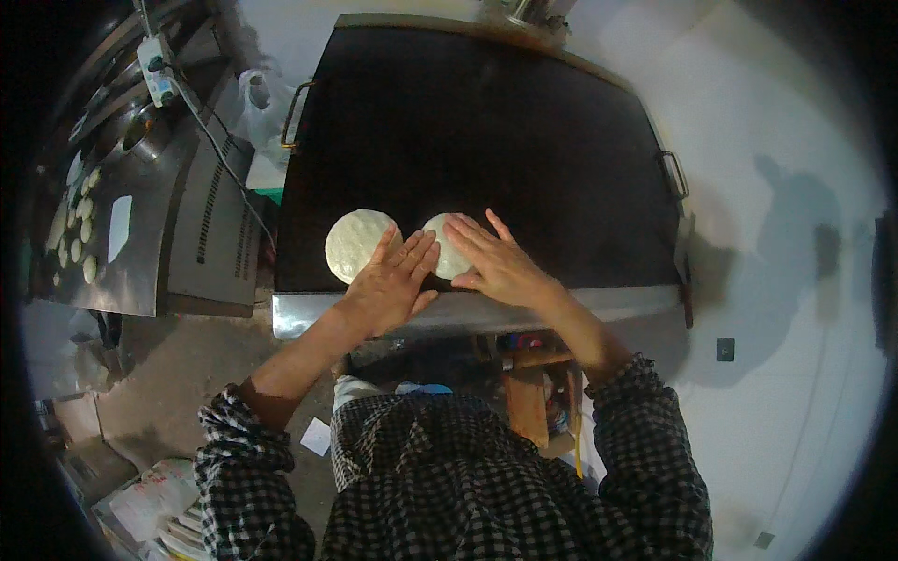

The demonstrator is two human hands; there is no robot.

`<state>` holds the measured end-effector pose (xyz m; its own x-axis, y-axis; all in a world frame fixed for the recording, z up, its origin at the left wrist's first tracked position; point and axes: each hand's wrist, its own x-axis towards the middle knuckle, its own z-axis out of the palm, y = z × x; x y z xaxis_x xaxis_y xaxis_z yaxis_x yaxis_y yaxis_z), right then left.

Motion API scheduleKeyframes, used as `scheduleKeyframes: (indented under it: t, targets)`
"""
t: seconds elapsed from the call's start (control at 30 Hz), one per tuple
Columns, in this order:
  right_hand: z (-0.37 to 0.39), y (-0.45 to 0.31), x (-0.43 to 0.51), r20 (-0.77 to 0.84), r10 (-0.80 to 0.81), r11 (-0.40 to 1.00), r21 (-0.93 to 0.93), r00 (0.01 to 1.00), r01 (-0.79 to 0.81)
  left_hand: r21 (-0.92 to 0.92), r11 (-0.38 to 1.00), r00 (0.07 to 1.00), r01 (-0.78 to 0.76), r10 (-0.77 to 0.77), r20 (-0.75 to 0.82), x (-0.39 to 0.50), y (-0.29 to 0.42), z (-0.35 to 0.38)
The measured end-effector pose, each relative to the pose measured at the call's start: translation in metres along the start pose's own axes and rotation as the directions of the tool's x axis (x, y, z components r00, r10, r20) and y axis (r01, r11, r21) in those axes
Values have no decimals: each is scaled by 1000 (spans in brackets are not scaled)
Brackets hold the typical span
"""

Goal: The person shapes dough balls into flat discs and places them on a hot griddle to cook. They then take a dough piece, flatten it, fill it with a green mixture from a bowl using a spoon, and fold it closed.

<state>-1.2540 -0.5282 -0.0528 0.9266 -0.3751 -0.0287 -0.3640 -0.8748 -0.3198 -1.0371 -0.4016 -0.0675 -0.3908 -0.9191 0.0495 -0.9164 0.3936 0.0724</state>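
Note:
Two round, flattened pieces of pale dough lie side by side near the front edge of a large dark griddle (477, 133). The left dough round (354, 245) shows most of its surface; my left hand (394, 280) reaches over its right edge, fingers spread, fingertips close to the other piece. On the right dough round (449, 263) rest the fingers of my right hand (491, 259), palm down with the little finger raised. My hands hide part of both rounds. Neither hand is closed around anything.
Left of the griddle stands a metal worktable (151, 245) with several small dough pieces (86, 208) and a white scraper-like sheet (120, 228). A power strip (156, 70) hangs above on a cable. Metal handles (295, 116) stick out at the griddle's sides. A white wall is on the right.

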Motion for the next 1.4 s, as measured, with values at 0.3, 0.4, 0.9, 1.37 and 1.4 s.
scheduleKeyframes:
  t: [0.3,0.4,0.9,1.37,1.4]
  targets:
    - [-13,14,12,-85,94,905,422,992,-49,-35,998,995,53,-56,-87,8,-2,-6]
    - [-6,13,4,-11,53,986,162,999,-50,-79,997,993,13,-22,-113,17,-1,-4]
    - [11,2,-21,28,7,992,-125,1000,-3,-107,984,986,-140,129,-103,5,-7,-9]
    - [14,-25,-46,23,9,990,-138,1000,-6,-67,986,988,-151,153,24,-22,4,-5]
    - [12,-25,-46,27,6,991,-132,1000,-2,-92,986,990,-142,143,4,-23,4,-5]
